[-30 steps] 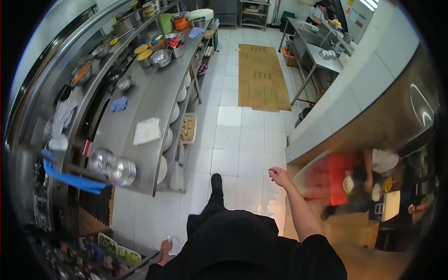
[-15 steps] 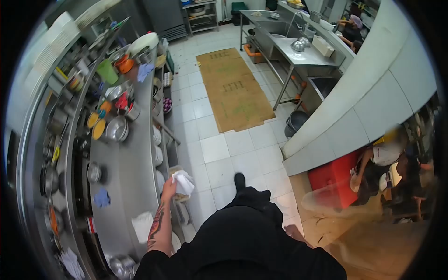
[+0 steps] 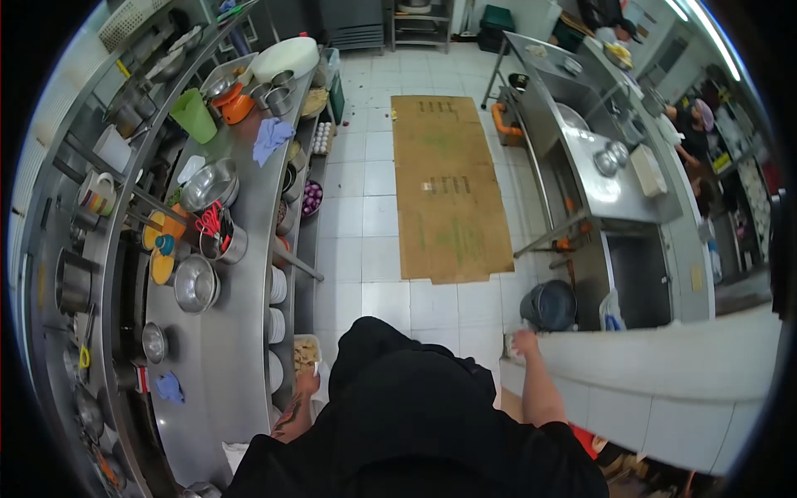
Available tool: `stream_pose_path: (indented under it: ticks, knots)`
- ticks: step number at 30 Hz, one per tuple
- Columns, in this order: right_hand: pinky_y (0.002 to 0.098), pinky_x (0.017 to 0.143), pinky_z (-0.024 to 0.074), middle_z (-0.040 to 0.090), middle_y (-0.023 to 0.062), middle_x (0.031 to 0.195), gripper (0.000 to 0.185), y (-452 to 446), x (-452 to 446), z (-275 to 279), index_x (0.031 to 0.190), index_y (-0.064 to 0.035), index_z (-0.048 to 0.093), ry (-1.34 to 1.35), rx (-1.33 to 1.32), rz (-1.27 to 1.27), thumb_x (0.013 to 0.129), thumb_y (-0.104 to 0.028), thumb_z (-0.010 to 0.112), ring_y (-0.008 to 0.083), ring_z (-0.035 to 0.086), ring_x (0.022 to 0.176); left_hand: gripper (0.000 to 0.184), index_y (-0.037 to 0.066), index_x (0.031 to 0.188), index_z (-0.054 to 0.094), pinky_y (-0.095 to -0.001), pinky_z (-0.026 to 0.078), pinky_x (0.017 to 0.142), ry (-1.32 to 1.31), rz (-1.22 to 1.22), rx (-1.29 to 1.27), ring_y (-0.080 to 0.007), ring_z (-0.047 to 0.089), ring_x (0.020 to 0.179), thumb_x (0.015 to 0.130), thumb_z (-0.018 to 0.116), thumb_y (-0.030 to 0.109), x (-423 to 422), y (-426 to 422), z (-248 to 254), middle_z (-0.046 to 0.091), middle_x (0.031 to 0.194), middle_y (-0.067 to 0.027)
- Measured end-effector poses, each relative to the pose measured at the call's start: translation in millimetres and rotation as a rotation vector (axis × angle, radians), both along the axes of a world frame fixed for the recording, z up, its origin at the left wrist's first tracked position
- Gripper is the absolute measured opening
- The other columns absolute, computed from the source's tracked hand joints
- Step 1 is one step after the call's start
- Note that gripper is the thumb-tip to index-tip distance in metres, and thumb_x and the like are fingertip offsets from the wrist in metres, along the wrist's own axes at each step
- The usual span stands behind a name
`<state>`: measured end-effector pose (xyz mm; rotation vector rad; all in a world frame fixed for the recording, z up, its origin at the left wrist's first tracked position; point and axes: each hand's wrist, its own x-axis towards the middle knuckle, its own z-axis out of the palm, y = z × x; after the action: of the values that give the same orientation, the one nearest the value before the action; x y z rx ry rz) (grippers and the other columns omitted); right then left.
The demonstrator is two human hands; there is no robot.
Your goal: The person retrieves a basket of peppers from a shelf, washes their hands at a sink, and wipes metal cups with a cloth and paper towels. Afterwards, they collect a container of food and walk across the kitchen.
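My left hand (image 3: 308, 383) hangs low beside the steel counter, closed on a white cloth (image 3: 317, 407) that my sleeve and body partly hide. Just ahead of it is a white tub (image 3: 305, 339) with brownish pieces inside, beside the counter's lower shelf. My right hand (image 3: 524, 341) is out to the right, near the end of the low tiled wall (image 3: 647, 349). Its fingers are too small and blurred to read, and nothing held shows in it.
A flattened cardboard sheet (image 3: 452, 191) lies on the tiled floor ahead. The steel counter (image 3: 228, 349) on the left carries bowls and utensils. To the right are a dark bucket (image 3: 550, 305) and a steel sink table (image 3: 581, 158). A person (image 3: 691, 129) stands beyond it.
The view has turned right and moved forward along the aisle. My left hand, still with the cloth, is now nearer my body. My right arm has swung forward into view.
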<state>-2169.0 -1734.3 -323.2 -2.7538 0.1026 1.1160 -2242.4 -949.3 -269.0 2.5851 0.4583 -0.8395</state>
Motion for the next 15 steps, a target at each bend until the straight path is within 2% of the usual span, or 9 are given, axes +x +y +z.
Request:
stream_pose_path:
  ticks: [2,4,6,9,11,12,13,14,15]
  knots:
    - [0.0308,0.051,0.0516,0.07,0.0079,0.086,0.024,35,107,91,0.107,-0.0041,0.064,-0.282,0.505,-0.966,0.097,-0.024,0.055,0.0177,0.066,0.065,0.034,0.008,0.109,0.069,-0.0512,0.05,0.089,0.04,0.046,0.004,-0.0423,0.065,0.102,0.088,0.052,0.028,16,-4,-7,0.068,0.105,-0.0239]
    - [0.0299,0.052,0.0509,0.07,0.0072,0.088,0.027,64,200,140,0.109,-0.0045,0.064,-0.365,0.587,-0.983,0.098,-0.027,0.054,0.0162,0.065,0.066,0.034,0.007,0.107,0.07,-0.0507,0.05,0.09,0.079,0.089,0.009,-0.0424,0.065,0.102,0.087,0.052,0.029,52,-3,-12,0.068,0.105,-0.0237]
    - [0.0289,0.054,0.0501,0.07,0.0065,0.089,0.03,84,269,144,0.112,-0.0048,0.064,-0.445,0.674,-1.002,0.099,-0.03,0.054,0.0147,0.065,0.068,0.034,0.006,0.103,0.07,-0.0505,0.051,0.09,0.12,0.11,-0.098,-0.0425,0.065,0.1,0.085,0.055,0.029,101,5,-23,0.069,0.103,-0.0236]
    - [0.0287,0.057,0.0517,0.07,0.0053,0.093,0.029,126,329,146,0.112,-0.0066,0.064,-0.445,0.7,-0.84,0.098,-0.03,0.056,0.0135,0.065,0.069,0.033,0.004,0.101,0.07,-0.0511,0.051,0.087,0.034,0.104,0.012,-0.0419,0.066,0.098,0.083,0.056,0.027,203,24,-61,0.069,0.099,-0.024]
    - [0.0301,0.057,0.0529,0.071,0.0061,0.092,0.032,144,345,121,0.112,-0.0061,0.064,-0.263,0.607,-0.801,0.097,-0.033,0.057,0.0148,0.064,0.067,0.033,0.003,0.1,0.07,-0.0525,0.051,0.084,0.031,0.159,-0.155,-0.0431,0.065,0.098,0.082,0.056,0.026,302,31,-41,0.068,0.099,-0.0256]
    - [0.032,0.05,0.0514,0.071,0.0073,0.087,0.033,154,342,95,0.106,-0.0039,0.066,-0.207,0.742,-0.916,0.098,-0.035,0.059,0.017,0.068,0.065,0.033,0.003,0.1,0.07,-0.0526,0.05,0.085,0.007,0.185,-0.163,-0.0435,0.064,0.098,0.083,0.056,0.026,354,37,-45,0.068,0.101,-0.0257]
    - [0.0313,0.051,0.0531,0.071,0.0083,0.083,0.036,167,336,81,0.102,-0.0049,0.067,-0.129,0.703,-1.008,0.098,-0.039,0.057,0.0182,0.07,0.068,0.033,0.002,0.102,0.069,-0.0522,0.05,0.086,-0.239,0.053,-0.172,-0.0445,0.064,0.098,0.085,0.056,0.027,404,25,7,0.067,0.102,-0.0259]
    - [0.0381,0.06,0.0558,0.073,0.0143,0.088,0.037,179,330,85,0.104,-0.0019,0.067,-0.069,0.632,-0.947,0.096,-0.037,0.059,0.0251,0.072,0.077,0.033,0.002,0.107,0.067,-0.0516,0.05,0.087,-0.167,0.009,-0.094,-0.0452,0.063,0.099,0.088,0.055,0.026,453,36,-5,0.067,0.102,-0.0265]
    - [0.045,0.073,0.0545,0.072,0.021,0.096,0.038,150,304,-12,0.104,0.0024,0.066,-0.18,0.522,-0.637,0.094,-0.033,0.06,0.0331,0.07,0.089,0.032,0.002,0.109,0.066,-0.0512,0.049,0.087,-0.24,0.018,-0.108,-0.0452,0.062,0.099,0.089,0.055,0.024,499,32,23,0.066,0.103,-0.0266]
